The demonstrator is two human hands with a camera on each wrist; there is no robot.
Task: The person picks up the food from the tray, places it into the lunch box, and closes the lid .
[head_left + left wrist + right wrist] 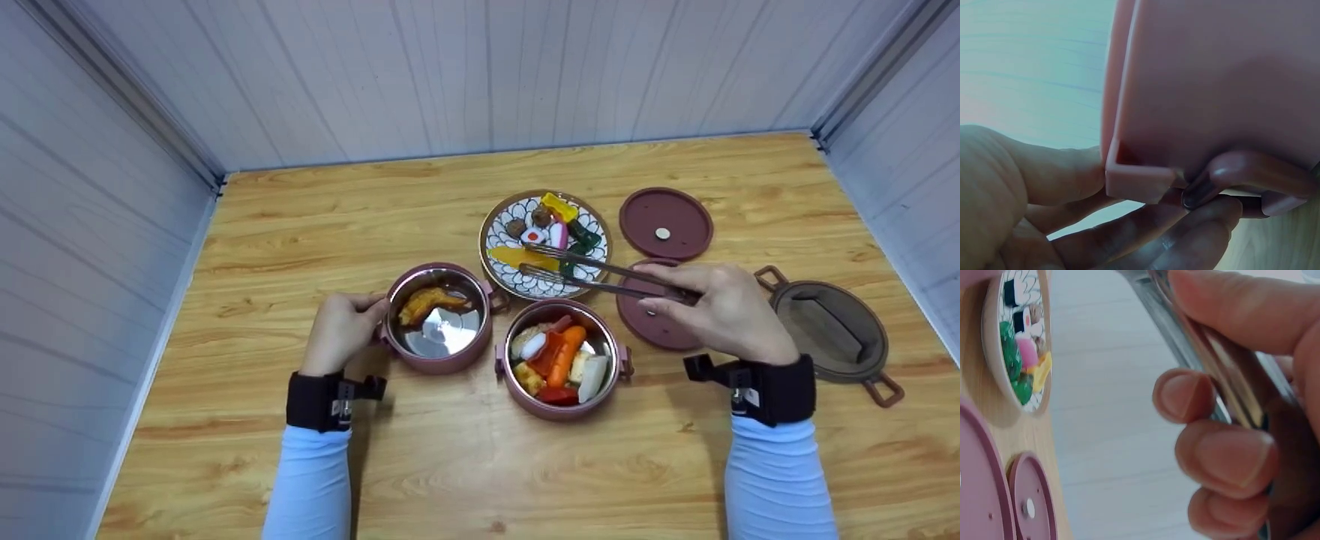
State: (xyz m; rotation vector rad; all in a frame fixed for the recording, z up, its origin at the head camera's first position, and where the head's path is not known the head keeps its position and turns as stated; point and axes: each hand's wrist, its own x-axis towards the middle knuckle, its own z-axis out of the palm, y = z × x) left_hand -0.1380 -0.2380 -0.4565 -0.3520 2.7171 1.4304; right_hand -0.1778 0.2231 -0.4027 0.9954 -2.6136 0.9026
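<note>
My left hand [343,330] holds the left pink pot [442,365] at its rim and side handle; in the left wrist view the thumb is at the rim and fingers [1202,230] lie beneath the handle [1252,169]. A brown fried-looking food piece [429,304] lies inside that pot. Gripped in my right hand [731,311] are metal tongs [600,274], reaching left over the patterned plate [495,217]. Their two tips stand apart at a flat orange-yellow food piece [517,257]. Also on the plate are a sushi roll [533,236], brown balls [541,217] and green pieces [583,236].
A second pink pot [562,411] in front of the plate holds an orange sausage-shaped piece [566,356], a white piece [592,376] and other food. Two dark red lids [667,214] lie at right, one partly under the tongs. Beyond my right wrist is a brown handled lid [862,322].
</note>
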